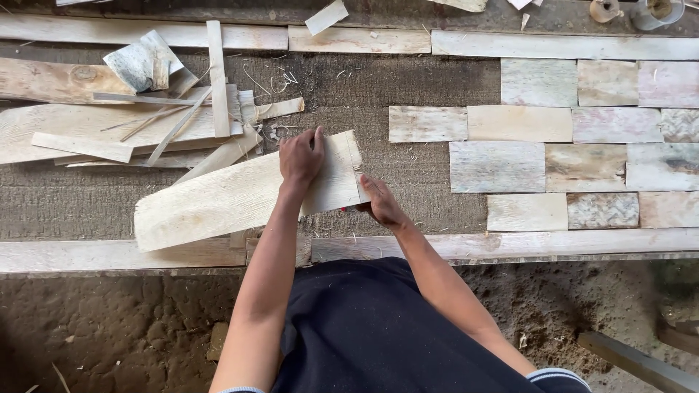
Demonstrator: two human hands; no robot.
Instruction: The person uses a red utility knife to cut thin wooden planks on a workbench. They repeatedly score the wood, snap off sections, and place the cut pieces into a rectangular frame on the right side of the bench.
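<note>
From the head camera, looking straight down, a long pale wooden board (240, 193) lies slanted across the dark, rough table (429, 175), its right end higher in the picture than its left. The left hand (301, 156) lies flat on the board near its right end, fingers spread and pressing down, so its grip is released rather than clenched. The right hand (380, 204) is at the board's right edge, touching it; its fingers curl under the end (whether they grasp anything there cannot be told).

To the left, touching the board's upper side, is a heap of offcut strips (175, 124) and shavings. To the right, well apart from the hands, short rectangular pieces of weathered wood (553, 145) are laid in staggered rows like brickwork. A long plank (510, 244) runs along the near edge of the table, just below the right hand.
</note>
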